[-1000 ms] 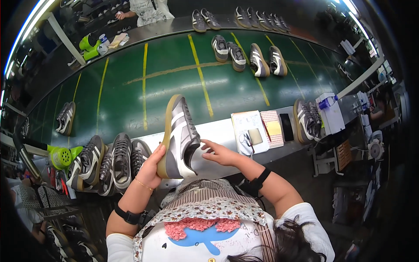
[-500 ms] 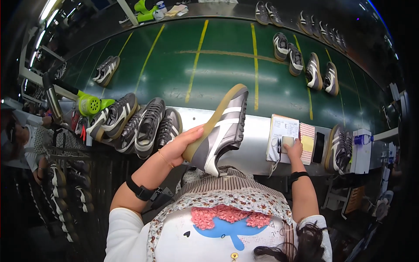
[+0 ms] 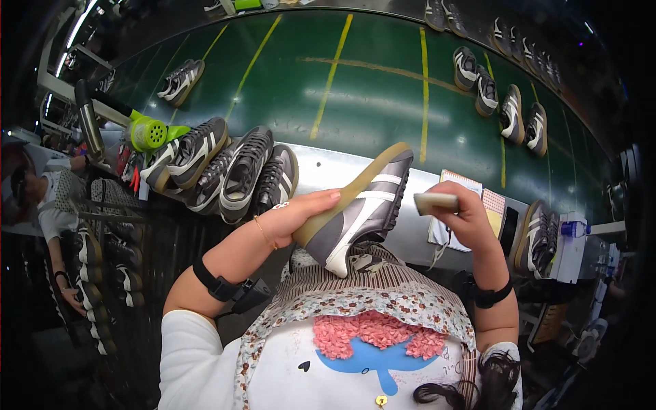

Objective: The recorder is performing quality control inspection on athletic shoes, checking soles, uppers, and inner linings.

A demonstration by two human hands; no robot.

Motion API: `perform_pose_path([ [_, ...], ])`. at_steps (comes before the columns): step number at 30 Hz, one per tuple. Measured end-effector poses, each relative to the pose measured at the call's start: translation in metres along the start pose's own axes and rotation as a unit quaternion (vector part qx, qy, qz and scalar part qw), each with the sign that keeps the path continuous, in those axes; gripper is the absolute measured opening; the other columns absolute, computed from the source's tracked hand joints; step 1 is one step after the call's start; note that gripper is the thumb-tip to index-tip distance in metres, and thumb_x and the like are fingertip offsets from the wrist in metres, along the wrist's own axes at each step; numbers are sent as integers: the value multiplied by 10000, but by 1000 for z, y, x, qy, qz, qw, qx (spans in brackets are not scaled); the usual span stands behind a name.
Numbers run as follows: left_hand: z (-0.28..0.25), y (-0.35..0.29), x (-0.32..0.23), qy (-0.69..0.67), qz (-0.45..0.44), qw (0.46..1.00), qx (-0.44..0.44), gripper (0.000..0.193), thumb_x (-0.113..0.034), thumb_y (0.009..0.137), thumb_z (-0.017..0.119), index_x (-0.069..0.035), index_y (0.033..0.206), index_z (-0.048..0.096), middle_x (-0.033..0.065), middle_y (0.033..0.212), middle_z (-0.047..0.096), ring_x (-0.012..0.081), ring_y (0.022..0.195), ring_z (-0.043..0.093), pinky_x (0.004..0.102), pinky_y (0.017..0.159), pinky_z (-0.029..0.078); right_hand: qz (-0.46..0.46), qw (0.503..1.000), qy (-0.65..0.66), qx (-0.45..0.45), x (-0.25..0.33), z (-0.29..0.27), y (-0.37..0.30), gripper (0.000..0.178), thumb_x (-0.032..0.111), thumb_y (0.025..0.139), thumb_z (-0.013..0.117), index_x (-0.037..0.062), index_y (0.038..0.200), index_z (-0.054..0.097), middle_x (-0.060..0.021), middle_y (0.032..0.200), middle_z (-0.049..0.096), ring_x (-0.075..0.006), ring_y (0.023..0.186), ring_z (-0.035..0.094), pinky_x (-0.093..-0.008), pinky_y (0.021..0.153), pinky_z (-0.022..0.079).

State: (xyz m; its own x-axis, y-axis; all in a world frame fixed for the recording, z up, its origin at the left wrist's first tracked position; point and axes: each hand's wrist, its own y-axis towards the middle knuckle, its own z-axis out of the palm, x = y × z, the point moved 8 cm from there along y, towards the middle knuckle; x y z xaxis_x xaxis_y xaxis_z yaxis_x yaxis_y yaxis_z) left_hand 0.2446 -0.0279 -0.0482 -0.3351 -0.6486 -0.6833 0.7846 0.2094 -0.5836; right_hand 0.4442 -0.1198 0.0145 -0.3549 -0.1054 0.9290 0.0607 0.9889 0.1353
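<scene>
My left hand (image 3: 301, 213) is closed around the heel and gum sole of a grey sneaker (image 3: 372, 205) with white stripes. The sneaker lies on its side in the air before my apron, toe pointing up and to the right, laces facing right. My right hand (image 3: 471, 213) grips a small pale block (image 3: 437, 202) between thumb and fingers, a short way right of the sneaker and not touching it. Under that hand lies an open notebook (image 3: 438, 234) with a cord beside it, partly covered by the hand.
Several grey sneakers (image 3: 244, 174) crowd the bench at left, beside a lime-green nozzle device (image 3: 147, 134). A dark phone (image 3: 510, 222), another pair (image 3: 534, 236) and a white box (image 3: 568, 258) sit right. Beyond runs a green conveyor (image 3: 287, 96) carrying more shoes. A person (image 3: 58, 198) is at far left.
My right hand has picked the pale block up off the notebook and moved it up and toward the sneaker. My left hand keeps hold of the sneaker, nearly still.
</scene>
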Motion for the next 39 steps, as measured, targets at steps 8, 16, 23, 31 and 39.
perform_pose_path([
  [8,11,1,11,31,-72,997,15,485,-329,913,410,-48,1307,374,99,1191,520,150,1053,535,276,890,435,-244,918,-252,183,79,100,20,252,49,618,625,115,859,593,3,771,560,-194,718,562,-320,584,457],
  [16,4,-3,14,28,-56,998,1,474,-286,894,436,-69,1311,379,93,1200,516,148,1052,536,272,880,436,-232,893,-356,147,60,83,17,130,133,653,574,127,781,549,12,698,514,-156,678,558,-295,544,465],
  [23,5,-4,15,37,-73,997,-5,469,-293,893,439,-71,1303,390,90,1193,520,146,1050,536,270,882,432,-222,885,-372,170,51,89,22,112,114,656,565,131,763,540,25,704,510,-156,703,557,-292,556,464],
  [31,5,-3,16,39,-80,996,-3,478,-301,891,440,-73,1307,383,84,1198,519,149,1061,530,268,885,427,-300,892,-297,165,76,111,16,128,115,641,598,138,763,565,33,693,508,-145,653,547,-279,524,451],
  [39,3,0,22,32,-104,994,-11,481,-297,887,442,-71,1308,383,95,1206,512,146,1060,529,263,874,434,-279,894,-299,184,82,112,18,85,117,667,560,117,747,532,17,706,511,-164,725,561,-291,554,464],
])
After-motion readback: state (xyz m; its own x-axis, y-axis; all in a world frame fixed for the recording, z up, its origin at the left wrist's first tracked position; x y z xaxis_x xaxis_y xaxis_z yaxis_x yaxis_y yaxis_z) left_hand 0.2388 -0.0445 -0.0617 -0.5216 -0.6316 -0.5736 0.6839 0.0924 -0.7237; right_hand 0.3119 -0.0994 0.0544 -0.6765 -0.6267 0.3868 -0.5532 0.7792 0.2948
